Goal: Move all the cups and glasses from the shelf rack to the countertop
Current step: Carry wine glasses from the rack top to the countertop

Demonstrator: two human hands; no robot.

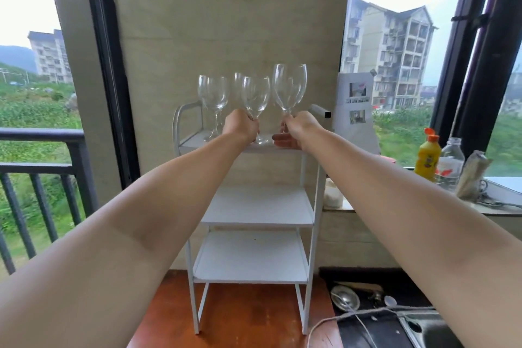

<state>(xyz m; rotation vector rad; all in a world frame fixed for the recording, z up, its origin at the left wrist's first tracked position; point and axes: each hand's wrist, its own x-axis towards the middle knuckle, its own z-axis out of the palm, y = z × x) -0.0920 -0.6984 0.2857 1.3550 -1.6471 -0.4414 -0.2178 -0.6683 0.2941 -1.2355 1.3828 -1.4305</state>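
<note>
Two hands on top shelf (195,142): left hand (241,126) grips wine glass (255,99) stem; right hand (300,129) seemingly pinches taller glass (290,89).

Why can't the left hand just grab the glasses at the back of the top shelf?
Probably not yet. The left hand already grips a glass by its stem, and that glass stands in front of the back glasses. The hand must empty first.

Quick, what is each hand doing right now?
Left hand: grips the stem of a wine glass on the top shelf.
Right hand: holds a taller glass by its stem, lifted.
</note>
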